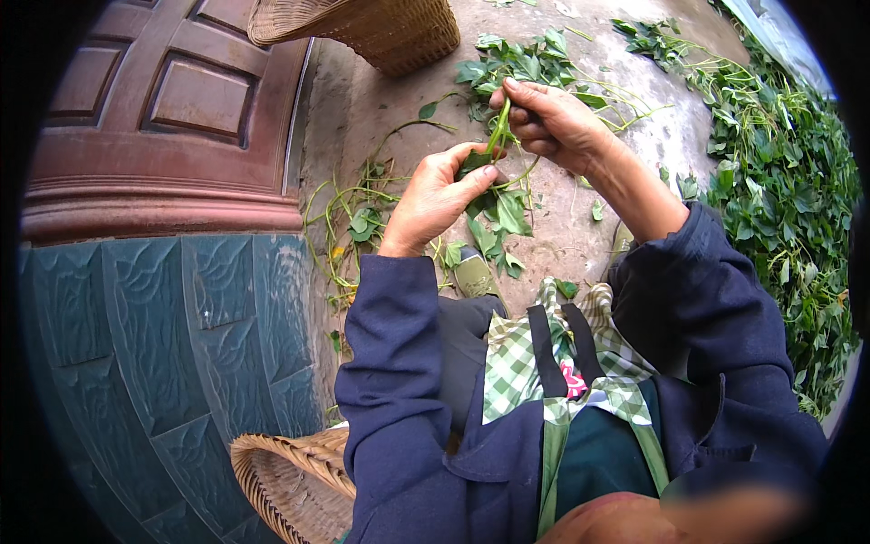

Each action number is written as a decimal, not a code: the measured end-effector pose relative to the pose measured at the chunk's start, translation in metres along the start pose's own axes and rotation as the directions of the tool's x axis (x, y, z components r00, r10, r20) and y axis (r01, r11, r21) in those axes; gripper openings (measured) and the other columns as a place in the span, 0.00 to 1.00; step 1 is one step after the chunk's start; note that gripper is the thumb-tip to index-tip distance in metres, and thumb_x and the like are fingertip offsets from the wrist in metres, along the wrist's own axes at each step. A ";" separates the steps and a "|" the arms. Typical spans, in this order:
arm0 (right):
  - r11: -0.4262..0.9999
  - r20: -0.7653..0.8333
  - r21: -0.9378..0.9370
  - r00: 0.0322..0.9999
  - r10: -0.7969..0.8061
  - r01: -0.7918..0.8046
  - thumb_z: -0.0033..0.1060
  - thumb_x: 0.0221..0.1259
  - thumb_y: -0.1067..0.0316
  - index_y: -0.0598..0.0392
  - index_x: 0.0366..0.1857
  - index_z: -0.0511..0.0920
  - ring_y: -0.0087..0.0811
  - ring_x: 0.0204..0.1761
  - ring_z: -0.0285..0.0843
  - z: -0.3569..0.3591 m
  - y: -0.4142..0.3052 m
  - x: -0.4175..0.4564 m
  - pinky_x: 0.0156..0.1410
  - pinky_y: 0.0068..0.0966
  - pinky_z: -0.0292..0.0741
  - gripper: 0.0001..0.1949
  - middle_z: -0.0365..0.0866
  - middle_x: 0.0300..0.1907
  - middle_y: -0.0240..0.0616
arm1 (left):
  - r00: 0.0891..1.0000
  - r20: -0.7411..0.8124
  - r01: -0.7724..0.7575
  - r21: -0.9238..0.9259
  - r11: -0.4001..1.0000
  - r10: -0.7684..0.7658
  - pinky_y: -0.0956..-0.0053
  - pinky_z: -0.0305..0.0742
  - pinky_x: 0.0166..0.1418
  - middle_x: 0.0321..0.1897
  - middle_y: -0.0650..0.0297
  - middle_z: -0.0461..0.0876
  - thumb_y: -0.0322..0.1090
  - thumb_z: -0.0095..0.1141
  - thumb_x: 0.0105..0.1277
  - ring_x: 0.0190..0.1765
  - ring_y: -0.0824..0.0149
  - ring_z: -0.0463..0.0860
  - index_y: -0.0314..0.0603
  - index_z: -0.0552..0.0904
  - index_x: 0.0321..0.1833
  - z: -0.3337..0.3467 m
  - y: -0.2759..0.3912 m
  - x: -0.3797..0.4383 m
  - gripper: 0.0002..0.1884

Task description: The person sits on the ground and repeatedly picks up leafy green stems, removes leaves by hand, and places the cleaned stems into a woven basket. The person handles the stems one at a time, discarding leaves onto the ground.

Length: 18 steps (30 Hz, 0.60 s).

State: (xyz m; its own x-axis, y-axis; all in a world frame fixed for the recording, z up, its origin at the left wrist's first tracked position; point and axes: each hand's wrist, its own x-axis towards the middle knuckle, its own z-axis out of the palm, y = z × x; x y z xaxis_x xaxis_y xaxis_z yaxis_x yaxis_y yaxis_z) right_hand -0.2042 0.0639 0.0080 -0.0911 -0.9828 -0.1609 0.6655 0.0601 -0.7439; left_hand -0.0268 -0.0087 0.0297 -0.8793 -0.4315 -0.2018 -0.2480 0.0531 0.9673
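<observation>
Green leafy vine stems stretch between my two hands, above the concrete floor. My left hand pinches their lower part and a dark green leaf between thumb and fingers; several lobed leaves hang below it. Up and to the right, my right hand grips the upper ends of the stems between thumb and curled fingers. Just beyond my right hand, a small heap of leafy cuttings lies on the floor. Loose, mostly bare vines are tangled on the floor left of my left hand.
A large pile of leafy vines fills the right side. One wicker basket stands at the top, another at the lower left. A brown panelled door and a blue-green tiled wall border the left. My shoe is below the hands.
</observation>
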 end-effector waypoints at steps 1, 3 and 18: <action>1.000 -0.005 0.014 1.000 -0.010 0.010 0.47 0.66 0.56 0.57 0.38 0.73 0.11 0.14 0.46 -0.002 0.000 0.001 0.16 0.10 0.45 0.13 0.59 0.18 0.19 | 1.000 -0.006 0.005 -0.010 1.000 -0.005 0.82 0.71 0.48 0.37 0.65 0.80 0.29 0.51 0.64 0.40 0.77 0.76 0.33 0.76 0.51 0.000 -0.001 0.000 0.14; 0.999 -0.044 0.047 0.999 -0.019 0.021 0.47 0.66 0.57 0.57 0.38 0.73 0.11 0.14 0.47 -0.004 0.000 0.003 0.17 0.10 0.46 0.13 0.60 0.19 0.20 | 0.999 -0.026 0.017 -0.028 0.999 -0.018 0.82 0.71 0.47 0.37 0.65 0.80 0.29 0.50 0.64 0.40 0.77 0.76 0.33 0.76 0.51 -0.004 -0.005 -0.001 0.13; 0.957 -0.219 0.231 0.968 -0.125 0.176 0.44 0.67 0.58 0.58 0.40 0.72 0.14 0.19 0.56 -0.018 -0.009 0.007 0.23 0.12 0.61 0.13 0.63 0.23 0.24 | 0.996 -0.060 0.051 -0.120 0.991 -0.059 0.81 0.73 0.44 0.36 0.64 0.80 0.32 0.48 0.65 0.36 0.75 0.78 0.31 0.74 0.52 -0.010 -0.010 -0.008 0.16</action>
State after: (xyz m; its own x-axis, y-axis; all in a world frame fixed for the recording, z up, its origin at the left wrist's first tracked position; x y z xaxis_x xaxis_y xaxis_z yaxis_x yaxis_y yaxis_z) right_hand -0.2239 0.0597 0.0022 -0.3334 -0.9202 -0.2049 0.7921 -0.1556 -0.5903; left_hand -0.0135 -0.0150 0.0229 -0.8372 -0.4871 -0.2487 -0.2423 -0.0773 0.9671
